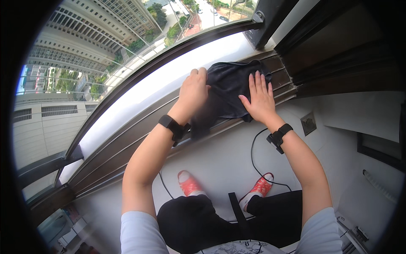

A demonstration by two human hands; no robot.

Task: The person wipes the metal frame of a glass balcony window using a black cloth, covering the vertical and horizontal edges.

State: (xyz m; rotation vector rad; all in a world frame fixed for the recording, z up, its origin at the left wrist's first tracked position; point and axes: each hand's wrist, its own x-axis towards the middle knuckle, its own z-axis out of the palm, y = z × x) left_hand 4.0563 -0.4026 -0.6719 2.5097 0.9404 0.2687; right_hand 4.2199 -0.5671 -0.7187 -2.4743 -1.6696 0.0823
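A dark grey cloth (229, 90) lies spread over the brown metal tracks of a sliding-window sill (139, 130). My left hand (195, 90) is at the cloth's left side, with its fingers curled and pinching the fabric. Below that wrist the cloth's lower left part hangs blurred over the sill's inner edge. Flat on the right part of the cloth rests my right hand (260, 95), palm down, thumb spread away from the fingers. The fabric beneath both hands is hidden.
Outside the tracks run a white ledge (152, 82) and a dark rail (133, 68), with a high drop beyond. A dark frame post (263, 28) stands at upper right. On the white floor are a drain cover (308, 123), a black cable (252, 149) and my feet in red slippers (190, 184).
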